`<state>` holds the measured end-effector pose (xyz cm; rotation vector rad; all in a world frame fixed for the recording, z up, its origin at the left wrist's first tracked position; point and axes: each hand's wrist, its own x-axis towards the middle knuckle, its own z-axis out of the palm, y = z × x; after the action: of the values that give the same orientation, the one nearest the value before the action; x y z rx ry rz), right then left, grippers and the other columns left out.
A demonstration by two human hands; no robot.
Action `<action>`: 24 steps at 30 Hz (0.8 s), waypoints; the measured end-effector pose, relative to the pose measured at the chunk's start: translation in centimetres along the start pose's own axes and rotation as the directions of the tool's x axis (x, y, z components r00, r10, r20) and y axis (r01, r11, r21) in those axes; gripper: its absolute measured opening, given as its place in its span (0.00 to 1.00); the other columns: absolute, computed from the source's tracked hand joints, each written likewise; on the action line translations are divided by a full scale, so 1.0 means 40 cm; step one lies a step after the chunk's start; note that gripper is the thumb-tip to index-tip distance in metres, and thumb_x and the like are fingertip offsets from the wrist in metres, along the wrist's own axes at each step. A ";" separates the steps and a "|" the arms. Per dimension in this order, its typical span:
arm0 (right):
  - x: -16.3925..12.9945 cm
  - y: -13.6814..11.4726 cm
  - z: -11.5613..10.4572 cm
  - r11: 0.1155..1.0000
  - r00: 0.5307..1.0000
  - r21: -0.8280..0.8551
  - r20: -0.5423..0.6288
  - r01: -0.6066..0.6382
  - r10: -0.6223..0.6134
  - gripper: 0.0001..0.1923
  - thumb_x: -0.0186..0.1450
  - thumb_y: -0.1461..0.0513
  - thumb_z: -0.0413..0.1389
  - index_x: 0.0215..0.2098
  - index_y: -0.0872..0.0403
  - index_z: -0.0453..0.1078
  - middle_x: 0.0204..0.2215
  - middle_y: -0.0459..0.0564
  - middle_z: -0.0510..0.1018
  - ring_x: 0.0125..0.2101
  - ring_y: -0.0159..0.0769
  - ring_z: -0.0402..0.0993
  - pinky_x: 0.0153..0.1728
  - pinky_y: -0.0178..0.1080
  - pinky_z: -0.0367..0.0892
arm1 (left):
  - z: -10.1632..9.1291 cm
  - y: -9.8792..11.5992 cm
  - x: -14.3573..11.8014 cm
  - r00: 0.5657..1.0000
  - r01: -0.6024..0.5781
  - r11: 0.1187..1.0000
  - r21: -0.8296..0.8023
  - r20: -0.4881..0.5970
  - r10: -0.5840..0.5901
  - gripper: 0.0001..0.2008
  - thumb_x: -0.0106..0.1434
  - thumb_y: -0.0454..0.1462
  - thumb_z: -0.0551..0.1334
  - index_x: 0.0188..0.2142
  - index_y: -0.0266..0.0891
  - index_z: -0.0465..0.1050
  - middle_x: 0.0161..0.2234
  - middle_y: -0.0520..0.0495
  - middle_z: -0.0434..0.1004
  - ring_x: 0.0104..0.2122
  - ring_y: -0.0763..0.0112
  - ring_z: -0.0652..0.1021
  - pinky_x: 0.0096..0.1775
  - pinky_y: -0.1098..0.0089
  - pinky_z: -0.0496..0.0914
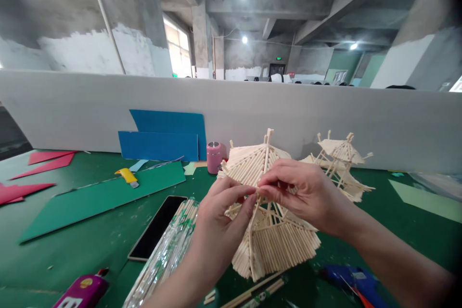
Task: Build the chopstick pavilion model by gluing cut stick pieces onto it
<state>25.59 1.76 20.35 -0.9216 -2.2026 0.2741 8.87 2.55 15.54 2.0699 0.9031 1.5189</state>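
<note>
A two-tiered pagoda model (285, 243) built of thin wooden sticks stands upright on the green table before me, with slatted roofs above and below. My left hand (222, 214) is closed at its front, thumb and forefinger pinched near the upper roof's lower edge. Right against those fingertips, my right hand (310, 192) also pinches, its forefinger and thumb together. Whatever lies between the fingertips is too small and covered to name. Both hands hide part of the model's middle. Loose wooden sticks (249, 296) lie on the table below it.
Plastic-wrapped stick packs (162, 260) and a phone (155, 231) lie left. Beyond are a yellow utility knife (126, 176), green board (108, 204), blue boards (159, 144) and pink canister (213, 159). A blue glue gun (350, 276) lies front right; another stick model (341, 151) stands behind.
</note>
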 end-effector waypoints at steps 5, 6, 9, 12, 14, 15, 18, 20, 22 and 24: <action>-0.004 0.002 0.001 1.000 1.000 -0.014 -0.006 0.006 -0.006 0.05 0.62 0.63 0.53 0.32 0.55 0.70 0.26 0.45 0.73 0.28 0.28 0.66 0.28 0.32 0.62 | 0.005 0.000 0.002 1.000 -0.011 1.000 0.019 0.027 0.011 0.05 0.56 0.32 0.59 0.31 0.37 0.74 0.25 0.49 0.68 0.27 0.72 0.70 0.27 0.70 0.66; -0.004 0.000 0.001 1.000 1.000 -0.016 -0.008 0.008 -0.008 0.06 0.62 0.63 0.53 0.32 0.55 0.71 0.26 0.45 0.72 0.28 0.29 0.66 0.28 0.33 0.61 | 0.006 0.002 0.002 0.999 -0.017 1.000 0.013 0.027 0.017 0.05 0.56 0.32 0.60 0.31 0.37 0.74 0.25 0.49 0.68 0.26 0.72 0.70 0.26 0.70 0.65; -0.004 -0.010 0.003 0.999 0.999 -0.018 -0.032 0.042 -0.042 0.05 0.62 0.64 0.53 0.33 0.56 0.71 0.26 0.45 0.72 0.29 0.28 0.66 0.29 0.32 0.62 | 0.010 0.008 0.001 0.999 -0.039 0.999 -0.037 0.015 0.040 0.04 0.55 0.32 0.60 0.31 0.37 0.73 0.24 0.49 0.67 0.26 0.72 0.69 0.26 0.69 0.65; -0.008 -0.030 0.003 0.997 0.996 -0.018 -0.049 0.075 -0.076 0.05 0.61 0.64 0.53 0.33 0.56 0.71 0.27 0.45 0.72 0.29 0.27 0.66 0.30 0.31 0.62 | 0.015 0.016 -0.002 0.998 -0.065 0.994 -0.087 -0.008 0.065 0.04 0.54 0.31 0.60 0.31 0.36 0.73 0.24 0.48 0.67 0.25 0.71 0.69 0.26 0.69 0.65; -0.019 -0.044 -0.002 0.998 0.997 -0.015 -0.060 0.056 -0.057 0.06 0.61 0.64 0.53 0.36 0.55 0.71 0.28 0.45 0.72 0.30 0.28 0.67 0.31 0.31 0.63 | 0.016 0.023 -0.009 0.996 -0.094 0.990 -0.108 -0.018 0.093 0.04 0.53 0.30 0.60 0.31 0.37 0.72 0.24 0.49 0.66 0.25 0.72 0.69 0.25 0.69 0.65; -0.030 -0.048 -0.007 0.999 0.996 -0.019 -0.083 0.027 -0.029 0.07 0.61 0.63 0.53 0.38 0.54 0.70 0.29 0.45 0.73 0.30 0.27 0.67 0.31 0.30 0.63 | 0.016 0.026 -0.014 0.994 -0.106 0.988 -0.116 -0.021 0.104 0.05 0.53 0.29 0.60 0.31 0.37 0.71 0.24 0.50 0.66 0.25 0.72 0.69 0.25 0.70 0.65; -0.102 -0.037 -0.027 0.986 0.953 -0.075 -0.279 -0.147 0.121 0.09 0.61 0.62 0.54 0.41 0.49 0.68 0.31 0.42 0.74 0.28 0.26 0.68 0.29 0.28 0.63 | 0.011 0.033 -0.034 0.994 -0.103 0.987 -0.124 -0.052 0.097 0.08 0.53 0.27 0.59 0.31 0.39 0.70 0.25 0.51 0.66 0.25 0.73 0.68 0.25 0.71 0.65; -0.190 -0.005 -0.035 0.934 0.862 -0.131 -0.445 -0.332 0.244 0.07 0.61 0.61 0.53 0.38 0.47 0.68 0.30 0.41 0.74 0.27 0.27 0.68 0.27 0.27 0.64 | 0.009 0.036 -0.049 0.990 -0.105 0.986 -0.131 -0.105 0.092 0.09 0.53 0.25 0.58 0.31 0.39 0.69 0.25 0.51 0.67 0.26 0.74 0.68 0.26 0.72 0.65; -0.309 0.043 -0.025 0.828 0.754 -0.123 -0.501 -0.548 0.424 0.07 0.60 0.57 0.52 0.36 0.48 0.68 0.27 0.42 0.75 0.26 0.29 0.70 0.25 0.27 0.66 | 0.012 0.041 -0.063 0.979 -0.131 0.979 -0.158 -0.176 0.103 0.10 0.53 0.24 0.58 0.32 0.39 0.69 0.25 0.52 0.67 0.26 0.75 0.69 0.26 0.73 0.64; -0.447 0.095 0.005 0.676 0.628 -0.084 -0.468 -0.732 0.622 0.11 0.59 0.54 0.52 0.36 0.50 0.67 0.28 0.45 0.76 0.28 0.33 0.73 0.24 0.29 0.68 | 0.022 0.049 -0.072 0.957 -0.147 0.969 -0.200 -0.275 0.089 0.11 0.52 0.24 0.58 0.32 0.38 0.69 0.25 0.52 0.68 0.28 0.74 0.69 0.27 0.73 0.64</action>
<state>36.14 -7.77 8.86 -1.7978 -1.4290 0.1094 9.66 -0.85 14.60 1.8215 0.6736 1.9004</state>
